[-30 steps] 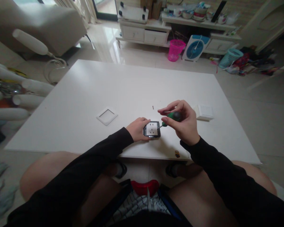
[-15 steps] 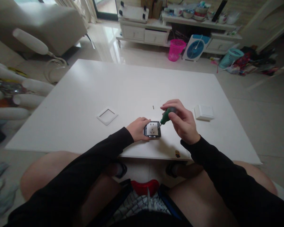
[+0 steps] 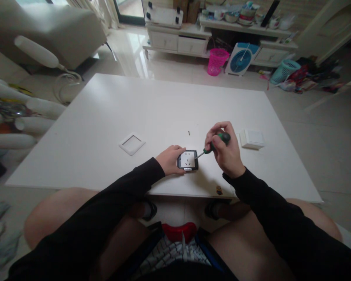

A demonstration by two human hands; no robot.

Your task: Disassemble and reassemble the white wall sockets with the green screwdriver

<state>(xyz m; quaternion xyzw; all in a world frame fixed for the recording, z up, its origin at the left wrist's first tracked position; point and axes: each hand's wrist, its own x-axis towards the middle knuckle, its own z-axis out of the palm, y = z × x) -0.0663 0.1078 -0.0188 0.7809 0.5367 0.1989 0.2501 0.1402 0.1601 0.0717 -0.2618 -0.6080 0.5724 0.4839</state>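
Note:
A wall socket [image 3: 187, 159] with a white face and dark frame rests on the white table [image 3: 152, 101]. My left hand [image 3: 171, 159] grips its left side between thumb and fingers. In my right hand [image 3: 226, 150] is a green and black screwdriver [image 3: 223, 139], its handle tilted to the right and its shaft pointing down left. The tip is at the socket's right edge; I cannot tell whether it sits in a screw. A small screw [image 3: 188, 133] lies behind the socket. To the left is a white square frame [image 3: 132, 144], lying flat.
A white box [image 3: 251, 139] stands on the table to the right of my right hand. Near the front edge is a small brown and yellow sticker or piece [image 3: 219, 190]. Beyond the table are a pink basket [image 3: 217, 62] and a blue fan [image 3: 241, 58].
My right hand has tilted the screwdriver lower, its handle swinging to the right, and the fingers have curled around it. My left hand and the socket stay put.

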